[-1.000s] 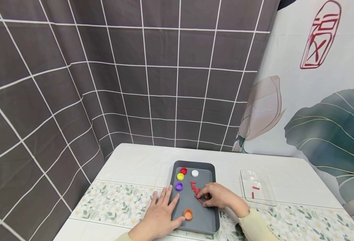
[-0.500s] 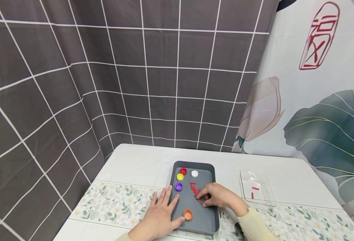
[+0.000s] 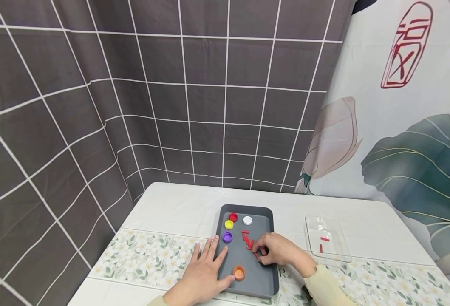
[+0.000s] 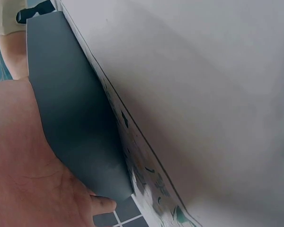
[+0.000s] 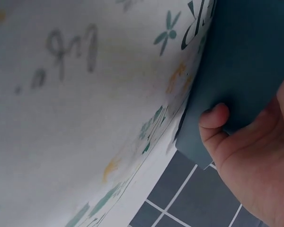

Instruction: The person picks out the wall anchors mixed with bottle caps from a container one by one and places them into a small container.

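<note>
On my head feed, I am seeing a dark grey fabric curtain with white grid lines (image 3: 205, 102) hanging at the back and wrapping round to the left, its lines rippling along the folds. To the right, a white fabric hanging (image 3: 362, 68) is meeting it, displaying a pale pink lotus bud (image 3: 335, 136), a large blue-green lotus leaf (image 3: 420, 157) and a tall red seal mark (image 3: 407, 46). Below, a white-covered table with rounded far corners (image 3: 194, 195) is standing, a green-and-white floral band (image 3: 148, 255) running across its cover. Soft light is falling over everything.
</note>
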Tool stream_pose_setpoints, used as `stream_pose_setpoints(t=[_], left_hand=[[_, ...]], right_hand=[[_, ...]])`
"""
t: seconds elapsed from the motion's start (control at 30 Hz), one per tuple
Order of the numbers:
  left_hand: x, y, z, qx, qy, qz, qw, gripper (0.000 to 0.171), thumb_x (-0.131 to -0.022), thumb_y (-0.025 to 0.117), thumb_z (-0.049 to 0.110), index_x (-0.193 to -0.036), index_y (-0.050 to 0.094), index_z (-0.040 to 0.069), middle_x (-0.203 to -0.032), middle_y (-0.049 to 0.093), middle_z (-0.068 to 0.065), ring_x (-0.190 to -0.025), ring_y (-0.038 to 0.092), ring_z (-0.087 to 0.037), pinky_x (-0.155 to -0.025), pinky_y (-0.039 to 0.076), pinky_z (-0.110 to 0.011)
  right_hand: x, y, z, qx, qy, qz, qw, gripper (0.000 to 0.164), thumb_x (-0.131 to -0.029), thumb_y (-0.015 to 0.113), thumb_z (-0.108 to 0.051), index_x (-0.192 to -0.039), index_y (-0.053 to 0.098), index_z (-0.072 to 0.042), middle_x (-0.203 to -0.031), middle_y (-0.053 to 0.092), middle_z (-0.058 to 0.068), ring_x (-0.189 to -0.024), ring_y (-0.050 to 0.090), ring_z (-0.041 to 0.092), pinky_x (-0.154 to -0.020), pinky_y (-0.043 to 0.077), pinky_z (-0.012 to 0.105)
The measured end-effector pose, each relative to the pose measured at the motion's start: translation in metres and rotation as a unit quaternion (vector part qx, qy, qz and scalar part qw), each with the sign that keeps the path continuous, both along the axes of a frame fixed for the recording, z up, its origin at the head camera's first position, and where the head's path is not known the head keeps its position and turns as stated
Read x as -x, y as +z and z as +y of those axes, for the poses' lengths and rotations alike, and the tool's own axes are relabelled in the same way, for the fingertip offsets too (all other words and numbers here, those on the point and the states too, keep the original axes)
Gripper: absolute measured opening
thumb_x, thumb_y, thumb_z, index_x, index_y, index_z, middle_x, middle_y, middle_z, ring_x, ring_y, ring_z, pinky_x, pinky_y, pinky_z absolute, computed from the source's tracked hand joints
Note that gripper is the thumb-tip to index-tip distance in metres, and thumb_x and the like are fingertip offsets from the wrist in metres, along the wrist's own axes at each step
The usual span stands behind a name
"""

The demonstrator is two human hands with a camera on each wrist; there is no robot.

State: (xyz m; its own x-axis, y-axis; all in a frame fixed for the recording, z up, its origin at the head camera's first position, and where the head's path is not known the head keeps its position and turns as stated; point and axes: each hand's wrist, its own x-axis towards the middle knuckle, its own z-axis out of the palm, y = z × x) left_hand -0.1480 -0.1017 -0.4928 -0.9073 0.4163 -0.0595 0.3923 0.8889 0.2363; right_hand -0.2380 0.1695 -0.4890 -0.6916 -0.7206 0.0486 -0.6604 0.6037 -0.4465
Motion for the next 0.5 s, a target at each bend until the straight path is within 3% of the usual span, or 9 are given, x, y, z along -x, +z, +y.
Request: stream_pose_setpoints(t=[0.3,0.5], left_hand=[[0.000,-0.001,0.001,0.002,0.001,0.001,1.0000,0.082,-0.094,0.046,0.071,-0.155,0.044,0.016,-0.168,0.019,-0.017,-0.152,0.022,-0.040,-0.118,0.015,-0.065],[0.001,-0.002,0.001,0.004,0.001,0.003,1.0000,0.083,-0.094,0.045,0.071,-0.155,0.043,0.016,-0.168,0.018,-0.017,-0.153,0.021,-0.040,-0.119,0.015,-0.065]], right_hand=[[-0.004,0.004,0.007,0.047,0.010,-0.022,0.999,0.013,-0.082,0.076,-0.009,-0.095,0.077,-0.010,-0.074,0.057,-0.011,-0.066,0.048,-0.003,-0.061,0.043,0.019],[-0.009,0.011,0.019,0.125,0.014,0.009,0.992,0.014,-0.083,0.076,-0.006,-0.096,0.077,-0.010,-0.077,0.059,-0.012,-0.068,0.052,-0.001,-0.060,0.046,0.018]])
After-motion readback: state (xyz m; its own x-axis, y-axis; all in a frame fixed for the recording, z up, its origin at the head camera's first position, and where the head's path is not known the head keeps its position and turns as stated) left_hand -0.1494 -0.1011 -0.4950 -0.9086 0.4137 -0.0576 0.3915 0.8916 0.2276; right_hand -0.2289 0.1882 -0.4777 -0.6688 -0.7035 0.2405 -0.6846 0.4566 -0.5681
